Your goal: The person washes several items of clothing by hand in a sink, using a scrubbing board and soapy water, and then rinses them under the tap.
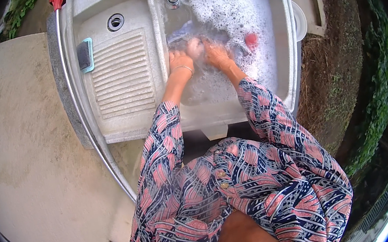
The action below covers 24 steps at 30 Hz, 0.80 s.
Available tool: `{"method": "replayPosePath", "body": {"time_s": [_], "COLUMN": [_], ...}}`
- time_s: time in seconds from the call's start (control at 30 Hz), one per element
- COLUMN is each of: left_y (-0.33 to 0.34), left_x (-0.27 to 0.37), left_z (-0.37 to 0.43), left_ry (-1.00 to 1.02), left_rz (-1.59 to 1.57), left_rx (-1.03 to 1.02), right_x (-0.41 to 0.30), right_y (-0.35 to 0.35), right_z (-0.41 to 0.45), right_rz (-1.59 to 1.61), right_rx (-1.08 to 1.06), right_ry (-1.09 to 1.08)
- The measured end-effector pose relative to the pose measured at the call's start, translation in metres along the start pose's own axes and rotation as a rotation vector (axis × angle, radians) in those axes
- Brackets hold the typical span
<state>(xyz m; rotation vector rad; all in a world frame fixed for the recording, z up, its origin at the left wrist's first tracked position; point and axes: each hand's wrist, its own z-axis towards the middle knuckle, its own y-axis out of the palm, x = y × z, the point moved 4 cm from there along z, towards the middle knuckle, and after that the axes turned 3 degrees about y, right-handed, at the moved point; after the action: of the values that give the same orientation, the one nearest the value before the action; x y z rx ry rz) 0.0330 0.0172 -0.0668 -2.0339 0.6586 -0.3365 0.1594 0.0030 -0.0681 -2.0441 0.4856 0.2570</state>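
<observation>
Grey, soapy water point(200, 93) stands in the right-hand basin of a white two-part laundry sink point(158, 46). My left hand point(180, 61), a thin bracelet at its wrist, is at the basin's left side with its fingertips lost in the water. Close to its right is my right hand point(217, 53), wet and pointing away from me. A pale pink, blurred thing, perhaps wet cloth point(194, 47), shows between them. Just beyond lies light blue-white cloth point(182, 31), partly under water. Dark cloth point(241, 49) surfaces right of my right hand. Splashes hide what my fingers hold.
White foam point(223, 1) covers the basin's far and right parts, with a red thing point(251, 40) in it. A metal tap point(173, 1) overhangs the basin. The ribbed washboard point(122, 75) is at left, with a scrubbing brush point(86, 55) at its edge. A metal pole point(75, 95) leans alongside.
</observation>
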Motion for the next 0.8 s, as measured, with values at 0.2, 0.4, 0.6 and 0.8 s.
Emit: {"method": "replayPosePath", "body": {"time_s": [0.2, 0.4, 0.6, 0.8], "left_y": [-0.033, 0.012, -0.013, 0.022], "left_x": [0.057, 0.002, -0.001, 0.01], "left_z": [0.014, -0.035, -0.085, -0.051], "left_ry": [-0.062, -0.182, 0.277, -0.278], "left_rz": [-1.534, -2.761, -2.735, -2.685], "left_rx": [0.546, 0.298, 0.123, 0.369], "right_x": [0.13, -0.095, -0.124, -0.089], "right_y": [0.033, -0.045, -0.026, -0.007], "right_z": [0.072, -0.085, -0.144, -0.101], "right_rz": [0.053, -0.083, 0.116, 0.254], "right_rx": [0.541, 0.563, 0.512, 0.575], "right_ry": [-0.341, -0.749, -0.983, -0.943]}}
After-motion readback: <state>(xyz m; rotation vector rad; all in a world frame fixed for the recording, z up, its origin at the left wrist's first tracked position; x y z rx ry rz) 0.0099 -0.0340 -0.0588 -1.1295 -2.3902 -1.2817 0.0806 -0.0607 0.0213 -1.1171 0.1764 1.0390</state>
